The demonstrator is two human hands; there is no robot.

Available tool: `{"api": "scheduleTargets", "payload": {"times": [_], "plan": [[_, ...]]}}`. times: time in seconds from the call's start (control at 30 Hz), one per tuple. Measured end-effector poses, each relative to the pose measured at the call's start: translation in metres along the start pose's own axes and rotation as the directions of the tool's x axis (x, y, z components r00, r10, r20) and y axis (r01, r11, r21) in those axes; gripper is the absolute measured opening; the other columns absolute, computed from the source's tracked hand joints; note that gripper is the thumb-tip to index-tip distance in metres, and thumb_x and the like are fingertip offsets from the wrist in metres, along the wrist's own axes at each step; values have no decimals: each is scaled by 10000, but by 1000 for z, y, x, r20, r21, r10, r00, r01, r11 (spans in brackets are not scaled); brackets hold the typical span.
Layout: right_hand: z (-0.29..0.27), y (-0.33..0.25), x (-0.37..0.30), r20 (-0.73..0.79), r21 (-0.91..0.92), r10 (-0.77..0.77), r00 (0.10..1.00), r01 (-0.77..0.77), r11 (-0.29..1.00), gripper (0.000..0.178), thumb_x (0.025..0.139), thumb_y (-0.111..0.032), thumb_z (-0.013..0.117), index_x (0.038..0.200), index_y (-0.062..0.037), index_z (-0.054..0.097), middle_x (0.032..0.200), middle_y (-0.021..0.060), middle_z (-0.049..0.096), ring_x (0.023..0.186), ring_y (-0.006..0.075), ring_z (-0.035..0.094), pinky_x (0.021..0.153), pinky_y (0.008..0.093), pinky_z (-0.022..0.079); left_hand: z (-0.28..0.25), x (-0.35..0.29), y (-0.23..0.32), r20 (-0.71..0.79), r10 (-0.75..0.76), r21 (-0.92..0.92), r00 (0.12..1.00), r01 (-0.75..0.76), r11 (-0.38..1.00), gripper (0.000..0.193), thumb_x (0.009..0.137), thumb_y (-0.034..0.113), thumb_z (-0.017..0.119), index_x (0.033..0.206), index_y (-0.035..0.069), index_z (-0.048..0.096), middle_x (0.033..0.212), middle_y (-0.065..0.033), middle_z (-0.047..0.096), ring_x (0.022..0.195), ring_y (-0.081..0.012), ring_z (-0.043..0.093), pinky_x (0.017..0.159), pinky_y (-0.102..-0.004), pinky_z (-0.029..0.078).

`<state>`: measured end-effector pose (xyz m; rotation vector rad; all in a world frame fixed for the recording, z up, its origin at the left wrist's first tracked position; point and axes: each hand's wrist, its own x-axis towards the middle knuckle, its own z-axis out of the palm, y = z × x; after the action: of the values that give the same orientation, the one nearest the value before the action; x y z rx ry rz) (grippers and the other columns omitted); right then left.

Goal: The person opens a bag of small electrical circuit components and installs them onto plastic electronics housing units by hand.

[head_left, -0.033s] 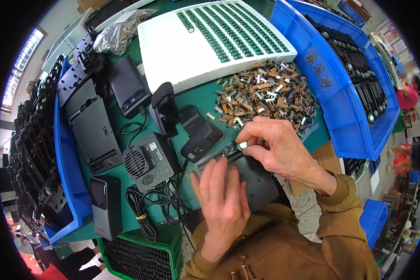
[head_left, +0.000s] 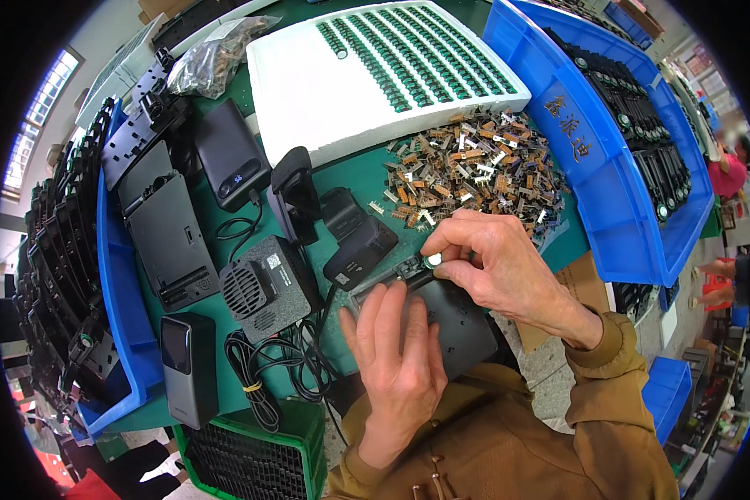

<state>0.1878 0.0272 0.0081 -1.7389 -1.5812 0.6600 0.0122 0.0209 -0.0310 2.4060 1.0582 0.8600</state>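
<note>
A flat black plastic housing [head_left: 458,327] lies at the near edge of the table in front of me. My left hand [head_left: 398,358] rests on its left part with the fingers stretched out flat. Between thumb and forefinger, my right hand [head_left: 508,267] pinches a small round silver part with a green rim [head_left: 432,260] at the housing's far edge. Whether this part is seated in the housing, I cannot tell. The fingers of my left hand cover some of the housing's far edge strip.
Beyond my hands lies a heap of small slide switches [head_left: 475,171]. A white foam tray [head_left: 300,108] holds rows of small green parts. Black devices [head_left: 271,287] and coiled cables [head_left: 254,383] sit to the left. Blue bins [head_left: 592,167] flank the table; a green crate [head_left: 308,433] stands below.
</note>
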Motion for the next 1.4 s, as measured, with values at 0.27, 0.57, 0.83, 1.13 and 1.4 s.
{"api": "scheduleTargets", "payload": {"times": [0.27,0.57,0.83,1.13,1.4], "plan": [[-24,-11,21,-130,-161,-83,988,62,985,167,722,-31,645,888,-11,651,742,130,612,682,301,623,639,399,489,-2,-1,-1,-7,-7,-5,1000,7,1000,322,746,13,678,1065,-31,655,1266,-166,531,1224,-362,473,1059,-560,291],[-4,3,50,20,-389,-283,959,268,881,124,740,-66,665,860,-36,656,816,105,592,795,312,601,690,406,474,-2,-2,0,-7,-3,-18,1000,3,1000,310,753,21,677,1056,-33,650,1245,-167,535,1205,-365,479,1054,-568,292],[17,4,63,59,-439,-294,954,290,850,137,745,-93,671,875,-49,681,806,118,553,795,301,603,655,417,487,-1,0,0,-10,20,-5,1000,-20,1000,298,760,17,666,1051,-40,643,1237,-177,533,1189,-380,480,1040,-570,297],[17,8,65,-1,-432,-343,939,309,847,113,738,-57,688,817,-23,616,810,114,549,787,309,600,637,426,477,-1,0,1,-9,9,-5,1000,-9,1000,306,761,18,667,1061,-38,644,1241,-178,534,1194,-380,480,1047,-566,293],[5,13,58,-64,-217,-318,946,298,930,132,743,-25,675,840,0,589,784,121,596,664,273,611,591,369,478,-2,-1,1,-5,2,1,1000,-2,1000,309,759,21,673,1061,-38,647,1247,-174,535,1201,-373,480,1056,-568,287]]}}
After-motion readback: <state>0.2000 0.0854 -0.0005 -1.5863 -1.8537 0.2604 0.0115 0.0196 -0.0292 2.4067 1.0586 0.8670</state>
